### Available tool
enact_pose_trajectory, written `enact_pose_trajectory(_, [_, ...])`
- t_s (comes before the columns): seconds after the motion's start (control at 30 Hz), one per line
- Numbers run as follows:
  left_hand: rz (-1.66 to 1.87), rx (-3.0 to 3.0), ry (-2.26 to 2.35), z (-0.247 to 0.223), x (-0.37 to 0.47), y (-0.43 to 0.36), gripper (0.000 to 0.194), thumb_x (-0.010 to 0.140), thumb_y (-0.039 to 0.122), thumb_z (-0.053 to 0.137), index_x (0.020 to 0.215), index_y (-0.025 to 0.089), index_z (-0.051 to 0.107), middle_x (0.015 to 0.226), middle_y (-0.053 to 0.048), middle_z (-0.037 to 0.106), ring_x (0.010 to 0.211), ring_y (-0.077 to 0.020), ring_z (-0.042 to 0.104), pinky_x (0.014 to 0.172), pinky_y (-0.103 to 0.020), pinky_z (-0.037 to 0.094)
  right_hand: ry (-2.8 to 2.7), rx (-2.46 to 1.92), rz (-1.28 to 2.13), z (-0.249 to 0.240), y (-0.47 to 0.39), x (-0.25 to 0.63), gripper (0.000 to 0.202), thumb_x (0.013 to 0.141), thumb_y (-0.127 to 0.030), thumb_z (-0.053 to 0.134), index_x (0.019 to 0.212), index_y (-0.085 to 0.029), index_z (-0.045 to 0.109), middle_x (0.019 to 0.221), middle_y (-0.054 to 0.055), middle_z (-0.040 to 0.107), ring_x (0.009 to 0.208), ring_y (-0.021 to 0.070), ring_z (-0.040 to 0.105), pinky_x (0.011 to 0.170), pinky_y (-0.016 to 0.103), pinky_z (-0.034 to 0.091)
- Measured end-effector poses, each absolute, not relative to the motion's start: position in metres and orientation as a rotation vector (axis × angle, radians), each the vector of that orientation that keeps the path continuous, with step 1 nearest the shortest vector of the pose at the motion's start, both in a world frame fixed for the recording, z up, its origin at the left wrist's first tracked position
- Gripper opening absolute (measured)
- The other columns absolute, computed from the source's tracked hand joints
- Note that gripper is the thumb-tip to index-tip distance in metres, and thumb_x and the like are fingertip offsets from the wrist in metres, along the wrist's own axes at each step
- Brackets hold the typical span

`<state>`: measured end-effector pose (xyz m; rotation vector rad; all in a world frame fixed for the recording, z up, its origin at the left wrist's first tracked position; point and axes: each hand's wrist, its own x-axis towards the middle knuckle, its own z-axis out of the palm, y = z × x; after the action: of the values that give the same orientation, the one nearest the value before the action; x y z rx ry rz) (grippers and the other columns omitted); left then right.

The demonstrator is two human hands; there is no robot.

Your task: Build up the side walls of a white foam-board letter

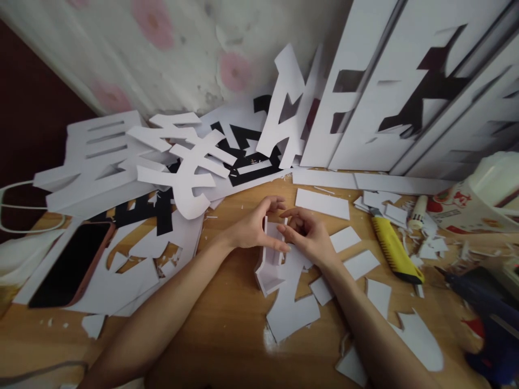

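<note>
Wooden table [227, 335] littered with white foam scraps. Left hand [253, 227] and right hand [306, 235] both pinch a small white foam piece [271, 262] at table centre. Phone [71, 265] near left edge, yellow box cutter [395, 249] and glue gun [482, 308] toward right edge. Big cut-out letters [182, 162] and white boards [405, 92] lean along the back edge against a stained wall [162, 54].
</note>
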<state>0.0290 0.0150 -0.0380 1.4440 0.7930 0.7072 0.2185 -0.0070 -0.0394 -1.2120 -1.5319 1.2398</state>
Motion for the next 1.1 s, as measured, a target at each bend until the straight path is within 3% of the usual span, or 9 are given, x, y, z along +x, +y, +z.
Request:
enact_pose_trajectory(0.2, [0.654, 1.365, 0.819, -0.03, 0.027, 0.015, 0.08, 0.069, 0.032, 0.084, 0.137, 0.027, 0.043, 0.15, -0.013, 0.044, 0.145, -0.0312, 0.035, 0.118, -0.052, 0.027, -1.502, -1.197, 1.243, -0.042, -0.007, 0.219, 0.039, 0.086, -0.057, 0.067, 0.095, -0.02, 0.062, 0.052, -0.011, 0.036, 0.048, 0.0089, 0.03, 0.047, 0.027, 0.023])
enact_pose_trajectory(0.47, [0.645, 1.415, 0.834, -0.025, 0.028, 0.013, 0.082, 0.066, 0.027, 0.082, 0.138, 0.027, 0.042, 0.151, -0.014, 0.045, 0.145, -0.0309, 0.036, 0.118, -0.05, 0.026, -1.525, -1.19, 1.239, -0.042, -0.007, 0.218, 0.034, 0.083, -0.049, 0.073, 0.096, -0.019, 0.061, 0.053, -0.011, 0.04, 0.049, 0.0088, 0.032, 0.049, 0.027, 0.024])
enact_pose_trajectory(0.83, [0.646, 1.349, 0.833, -0.026, 0.027, 0.013, 0.074, 0.071, 0.03, 0.079, 0.135, 0.026, 0.043, 0.151, -0.014, 0.044, 0.143, -0.0318, 0.037, 0.117, -0.051, 0.027, -1.506, -1.217, 1.26, -0.041, -0.009, 0.219, 0.042, 0.088, -0.062, 0.063, 0.093, -0.02, 0.062, 0.052, -0.009, 0.037, 0.048, 0.0099, 0.031, 0.047, 0.027, 0.023])
enact_pose_trajectory(1.1, [0.68, 1.38, 0.813, -0.028, 0.028, 0.013, 0.077, 0.067, 0.025, 0.082, 0.135, 0.027, 0.046, 0.149, -0.013, 0.046, 0.143, -0.0327, 0.038, 0.118, -0.051, 0.03, -1.52, -1.178, 1.264, -0.043, -0.007, 0.219, 0.038, 0.082, -0.054, 0.073, 0.095, -0.02, 0.061, 0.053, -0.01, 0.04, 0.05, 0.0096, 0.033, 0.049, 0.027, 0.024])
